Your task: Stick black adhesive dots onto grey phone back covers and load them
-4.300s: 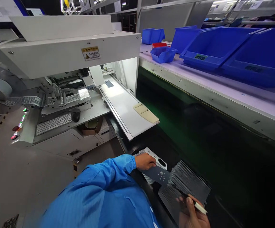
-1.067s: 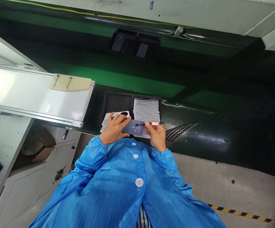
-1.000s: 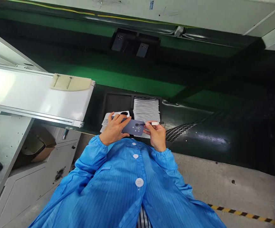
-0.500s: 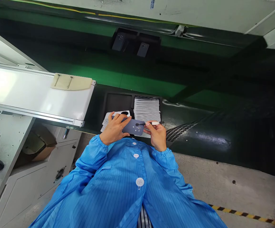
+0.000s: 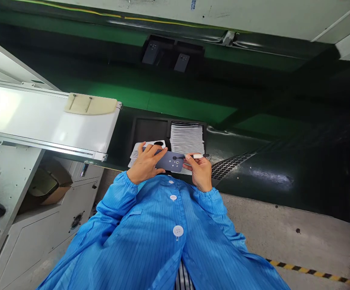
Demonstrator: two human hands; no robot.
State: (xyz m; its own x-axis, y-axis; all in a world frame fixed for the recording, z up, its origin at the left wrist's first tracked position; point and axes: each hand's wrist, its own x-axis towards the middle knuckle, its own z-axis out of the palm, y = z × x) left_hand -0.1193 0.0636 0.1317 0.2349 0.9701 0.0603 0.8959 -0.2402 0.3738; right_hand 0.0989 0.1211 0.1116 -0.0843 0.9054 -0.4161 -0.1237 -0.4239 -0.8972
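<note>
A blue-grey phone back cover (image 5: 164, 161) with several small round marks at its right end lies across in front of my body. My left hand (image 5: 147, 162) grips its left part, thumb below and fingers over the top. Between the thumb and fingers of my right hand (image 5: 201, 172) is a white and black suction pen (image 5: 197, 156). Its round black tip meets the cover near the marked end. Under my left hand, pale sheets (image 5: 134, 155) stick out, with a dark oval near them. Behind the cover stands a row of thin white-edged pieces (image 5: 187, 136).
A black tray (image 5: 151, 129) holds the row of pieces. Farther back, another black tray (image 5: 189, 45) holds two dark covers. On the left, a white conveyor-like surface (image 5: 42, 117) carries a cream plate (image 5: 90, 104). A perforated black strip (image 5: 230, 166) lies to the right.
Almost nothing differs. Both hands, the cover and the suction pen keep their places, with the pen tip still at the cover.
</note>
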